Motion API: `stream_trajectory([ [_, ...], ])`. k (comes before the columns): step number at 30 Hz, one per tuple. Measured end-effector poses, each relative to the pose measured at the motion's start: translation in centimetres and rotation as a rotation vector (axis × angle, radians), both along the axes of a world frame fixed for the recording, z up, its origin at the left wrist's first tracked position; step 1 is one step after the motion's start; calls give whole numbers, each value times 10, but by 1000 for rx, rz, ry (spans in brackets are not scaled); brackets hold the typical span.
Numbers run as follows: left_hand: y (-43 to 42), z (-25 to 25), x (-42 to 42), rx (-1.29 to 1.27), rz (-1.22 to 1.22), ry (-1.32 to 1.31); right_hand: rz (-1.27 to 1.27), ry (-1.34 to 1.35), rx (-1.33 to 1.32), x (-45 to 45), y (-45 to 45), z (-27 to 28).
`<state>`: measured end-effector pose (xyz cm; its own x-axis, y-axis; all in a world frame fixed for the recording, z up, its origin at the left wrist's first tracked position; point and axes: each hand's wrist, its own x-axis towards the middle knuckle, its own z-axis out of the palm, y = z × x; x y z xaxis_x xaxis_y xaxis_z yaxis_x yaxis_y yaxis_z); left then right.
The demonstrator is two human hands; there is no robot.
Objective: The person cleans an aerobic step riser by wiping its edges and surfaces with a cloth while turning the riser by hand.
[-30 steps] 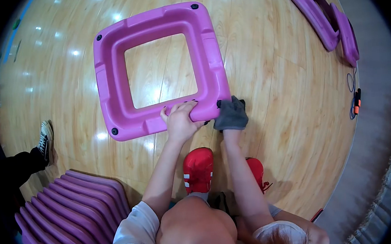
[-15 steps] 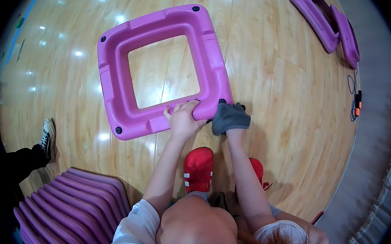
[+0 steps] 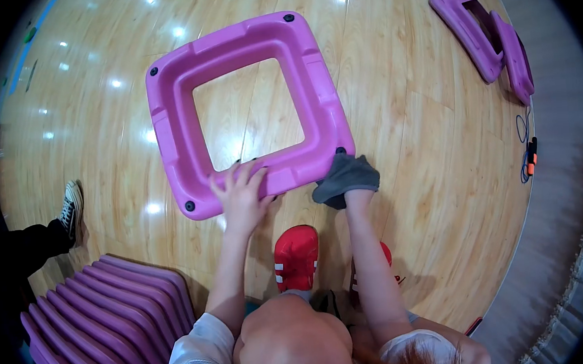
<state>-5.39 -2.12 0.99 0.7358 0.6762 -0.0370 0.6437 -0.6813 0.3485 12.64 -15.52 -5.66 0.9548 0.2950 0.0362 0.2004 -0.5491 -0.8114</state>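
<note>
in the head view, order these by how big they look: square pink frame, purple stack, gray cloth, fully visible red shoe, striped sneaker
1. Square pink frame
2. Purple stack
3. Gray cloth and red shoe: too alike to rank
4. Striped sneaker

Pink square frame (image 3: 323,105) against wooden floor (image 3: 412,160), black stud (image 3: 289,18) in each corner; left hand (image 3: 241,202) spread over near side, fingers apart; right hand (image 3: 350,180), covered by grey cloth (image 3: 334,184), at near right corner; red shoe (image 3: 297,256) just below; purple panels (image 3: 111,316) lined up lower left, near another person's black-and-white sneaker (image 3: 70,209); two pink pieces (image 3: 467,34) upper right, side by side.
</note>
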Motion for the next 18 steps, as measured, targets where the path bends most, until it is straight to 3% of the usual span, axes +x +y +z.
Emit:
stream_trajectory([
  [3, 6, 4, -20, -10, 63, 91, -74, 106, 55, 17, 11, 28],
  [5, 5, 1, -22, -32, 58, 97, -101, 97, 202, 27, 14, 11],
  [7, 3, -10, -19, -47, 33, -24, -4, 48, -68, 34, 18, 12],
  [8, 2, -13, -19, -35, 45, -42, -22, 56, -36, 27, 22, 9],
  [9, 2, -13, -17, -36, 44, -47, 56, 166, -179, 22, 27, 19],
  [11, 3, -14, -16, -70, 58, -39, 311, -239, -769, -2, 39, 40],
  [13, 3, -15, -16, -61, 56, -46, 391, -157, -727, -25, 44, 32],
  [15, 2, -14, -18, -52, 52, -55, 329, -526, -894, -51, 45, 16],
  [17, 3, -11, -16, -87, 66, -56, 18, -30, 2, -52, 43, 15],
  [18, 4, -12, -15, -85, 73, -58, 130, -21, -233, -42, 35, 16],
])
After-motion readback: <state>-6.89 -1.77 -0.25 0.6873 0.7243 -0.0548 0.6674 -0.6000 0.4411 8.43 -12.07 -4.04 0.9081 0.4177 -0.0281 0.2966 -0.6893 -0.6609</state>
